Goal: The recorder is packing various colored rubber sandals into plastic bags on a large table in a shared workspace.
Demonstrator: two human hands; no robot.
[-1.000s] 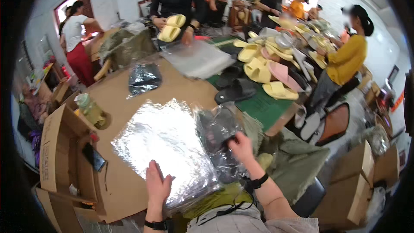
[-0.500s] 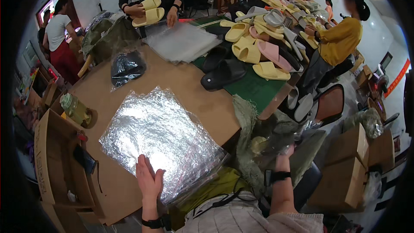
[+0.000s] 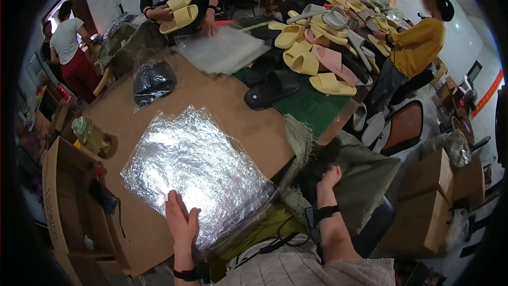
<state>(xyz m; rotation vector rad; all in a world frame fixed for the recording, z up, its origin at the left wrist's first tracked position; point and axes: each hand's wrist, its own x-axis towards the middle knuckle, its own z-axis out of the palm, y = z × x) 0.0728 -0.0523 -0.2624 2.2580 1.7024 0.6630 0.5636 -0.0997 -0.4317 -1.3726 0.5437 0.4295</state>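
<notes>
My left hand (image 3: pixel 181 221) lies flat with its fingers stretched on the near edge of a stack of shiny clear plastic bags (image 3: pixel 196 164). My right hand (image 3: pixel 329 178) is over the mouth of a grey-green woven sack (image 3: pixel 360 175) beside the table's right edge. Its fingers are curled in, and I see nothing in them. The sack's frayed rim (image 3: pixel 299 137) drapes against the table corner; its inside is dark. Past the bag stack sits a wrapped pair of black slippers (image 3: pixel 153 83).
Loose slippers in yellow, pink, grey and black (image 3: pixel 301 58) are heaped on a green mat (image 3: pixel 312 111). At left stand a bottle (image 3: pixel 91 135) and an open carton (image 3: pixel 79 196). Across the table, a person holds yellow slippers (image 3: pixel 180 13) by more clear bags (image 3: pixel 222 47). Cartons (image 3: pixel 418 217) stand right.
My right hand has moved left and slightly up, away from a clear-wrapped item that was showing at the sack's mouth and is now out of sight. My left hand has stayed on the bags.
</notes>
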